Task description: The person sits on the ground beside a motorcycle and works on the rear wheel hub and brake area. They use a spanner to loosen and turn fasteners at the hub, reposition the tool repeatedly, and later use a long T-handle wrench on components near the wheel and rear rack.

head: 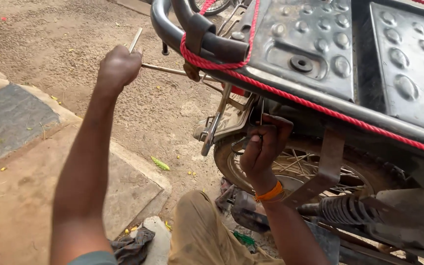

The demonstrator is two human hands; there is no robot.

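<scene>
My left hand (pixel 118 67) is closed around a slim metal T-handle tool (pixel 160 68) whose shaft runs right, towards the underside of a motorcycle's rear carrier (pixel 320 44). My right hand (pixel 263 147), with an orange band at the wrist, reaches up under the carrier by the rear mudguard (pixel 224 120). Its fingers are curled around something small and dark there, and what that is cannot be made out. A red rope (pixel 290 95) is wound around the black grab rail (pixel 172 29) and along the carrier's edge.
The rear wheel (pixel 295 169) with spokes and a shock spring (pixel 344 208) sit below the carrier. Dirt ground lies to the left, with stone slabs (pixel 20 142) and a dark rag (pixel 133 245). My knee (pixel 197 221) is beneath the wheel.
</scene>
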